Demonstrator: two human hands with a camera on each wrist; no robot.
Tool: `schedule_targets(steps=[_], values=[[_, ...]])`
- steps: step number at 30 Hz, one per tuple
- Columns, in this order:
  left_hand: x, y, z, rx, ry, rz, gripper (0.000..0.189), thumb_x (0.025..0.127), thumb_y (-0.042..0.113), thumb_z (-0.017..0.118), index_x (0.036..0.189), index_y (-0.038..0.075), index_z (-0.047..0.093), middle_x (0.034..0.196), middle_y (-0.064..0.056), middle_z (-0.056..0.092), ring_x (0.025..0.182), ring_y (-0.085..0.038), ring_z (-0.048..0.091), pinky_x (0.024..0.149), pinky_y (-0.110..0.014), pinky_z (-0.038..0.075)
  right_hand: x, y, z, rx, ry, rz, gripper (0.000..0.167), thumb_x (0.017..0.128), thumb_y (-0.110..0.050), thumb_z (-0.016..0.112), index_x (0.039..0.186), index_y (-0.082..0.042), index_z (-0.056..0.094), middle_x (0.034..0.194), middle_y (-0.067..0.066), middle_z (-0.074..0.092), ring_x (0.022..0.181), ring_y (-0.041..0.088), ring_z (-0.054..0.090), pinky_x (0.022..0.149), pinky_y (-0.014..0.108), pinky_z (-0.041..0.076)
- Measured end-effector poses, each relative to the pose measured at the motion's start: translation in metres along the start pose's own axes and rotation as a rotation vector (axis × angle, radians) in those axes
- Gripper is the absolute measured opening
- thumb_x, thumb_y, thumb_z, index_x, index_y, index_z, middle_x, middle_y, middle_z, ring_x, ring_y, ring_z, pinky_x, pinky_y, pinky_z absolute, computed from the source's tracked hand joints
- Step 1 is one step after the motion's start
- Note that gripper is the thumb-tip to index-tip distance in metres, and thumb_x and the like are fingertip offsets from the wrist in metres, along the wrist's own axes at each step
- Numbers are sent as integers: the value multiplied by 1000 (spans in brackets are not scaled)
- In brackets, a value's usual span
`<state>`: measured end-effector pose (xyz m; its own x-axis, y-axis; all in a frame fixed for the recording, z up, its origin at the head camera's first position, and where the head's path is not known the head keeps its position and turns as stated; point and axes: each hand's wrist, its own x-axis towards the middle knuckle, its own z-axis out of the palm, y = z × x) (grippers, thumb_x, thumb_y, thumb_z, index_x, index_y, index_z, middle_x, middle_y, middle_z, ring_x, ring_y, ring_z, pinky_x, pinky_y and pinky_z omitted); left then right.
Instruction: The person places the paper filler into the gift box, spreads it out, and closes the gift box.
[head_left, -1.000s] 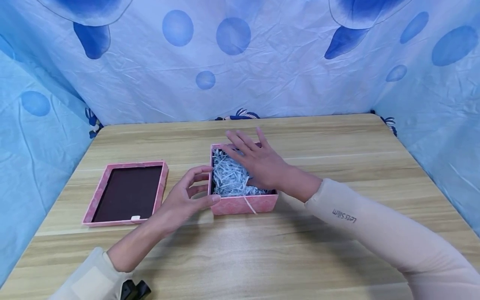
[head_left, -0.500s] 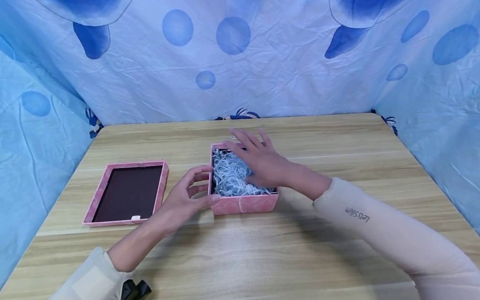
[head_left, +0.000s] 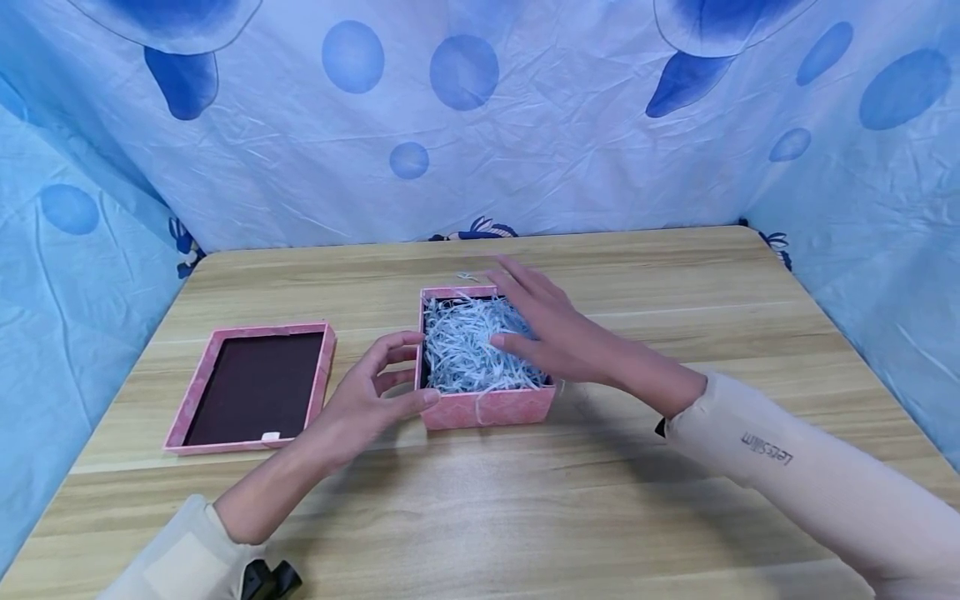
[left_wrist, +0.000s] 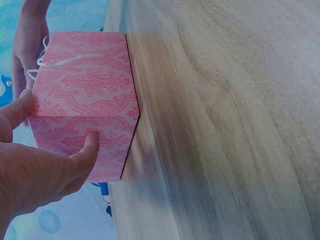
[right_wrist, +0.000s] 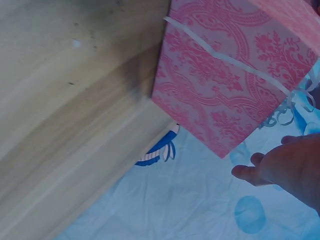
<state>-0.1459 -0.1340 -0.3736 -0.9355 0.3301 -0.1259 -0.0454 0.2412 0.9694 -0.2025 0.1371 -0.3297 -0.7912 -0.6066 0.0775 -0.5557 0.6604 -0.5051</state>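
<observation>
A pink patterned box point(head_left: 491, 410) stands at the middle of the table, filled with pale blue shredded paper point(head_left: 472, 346). My left hand point(head_left: 367, 396) rests against its left side, with the thumb at the front left corner and the fingers loosely bent along the left wall. In the left wrist view the thumb lies at the rim. My right hand point(head_left: 551, 329) is over the right part of the shreds, fingers extended and holding nothing; it covers part of the right rim. A pale paper strand point(left_wrist: 70, 60) hangs down the front of the box.
A pink lid point(head_left: 326, 367) with a dark inside lies upturned left of the box, a small white tag point(head_left: 271, 436) at its near edge. A loose paper strand point(head_left: 467, 276) lies behind the box. A blue curtain point(head_left: 487, 167) closes off the table's back and sides.
My right hand has drawn back to the right across the shreds, uncovering more of them. The strand at the front now hangs flatter against the box. My left hand has stayed in place.
</observation>
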Motion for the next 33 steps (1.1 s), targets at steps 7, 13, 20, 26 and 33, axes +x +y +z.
schedule_targets(steps=[7,13,20,26,33], values=[[0,-1,0,-1,4,-3,73,83,30,77,143,25,37,142,-4,41,130,-29,45,99,-43,45,-15,8,-1,125,0,53,77,99,-46,48,155,-24,0,161,-3,-8,147,20,-5,114,57,14],[0,0,1,-2,7,-2,74,82,30,77,144,24,36,142,-4,41,130,-29,45,100,-44,44,-27,11,-2,147,3,125,78,97,-51,47,155,-29,-1,161,-5,-8,147,19,-6,113,60,14],[0,0,1,-4,7,-7,74,82,30,77,143,25,37,142,-4,41,130,-29,44,100,-44,44,-39,14,4,263,-24,163,82,97,-46,52,153,-33,-6,160,-5,-10,147,24,8,111,53,27],[0,0,1,-2,5,-6,74,82,31,77,143,25,37,142,-4,40,130,-30,44,101,-45,44,-47,8,10,324,-17,166,85,96,-41,56,154,-30,-6,161,-2,-4,141,29,26,107,50,35],[0,-1,1,-12,3,-16,73,82,31,77,143,26,37,141,-3,41,131,-29,44,99,-44,45,-58,-17,14,115,2,186,84,98,-36,55,153,-28,-8,160,-4,-13,147,18,-1,115,46,20]])
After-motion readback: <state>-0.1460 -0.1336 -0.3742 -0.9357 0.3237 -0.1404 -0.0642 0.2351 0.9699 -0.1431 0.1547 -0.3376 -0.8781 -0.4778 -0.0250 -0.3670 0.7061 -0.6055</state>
